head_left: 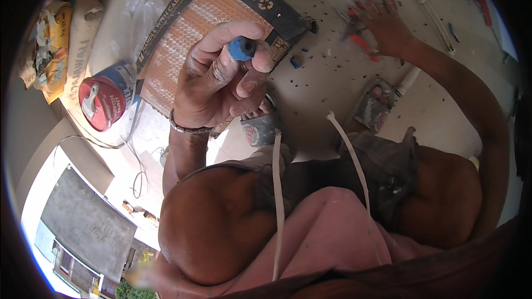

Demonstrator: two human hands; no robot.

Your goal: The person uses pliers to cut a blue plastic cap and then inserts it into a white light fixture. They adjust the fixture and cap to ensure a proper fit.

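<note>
My left hand [221, 72] is raised in front of me, dusted with pale powder. It pinches a short blue plastic piece [240, 49] with a dark hollow at its end between thumb and fingers. Far to the right, my right hand [384, 26] reaches down to the floor, its fingers spread over red-handled pliers [364, 46]. The pliers lie at the fingertips and are partly hidden by the hand.
An open-patterned orange tile carton [213, 14] lies beyond my left hand. A red-lidded paint bucket [103, 103] stands at left beside paper sacks [83, 39]. Blue scraps [296, 63] and dark crumbs litter the floor [327, 83]. A metal rod-like tool [435, 22] lies far right.
</note>
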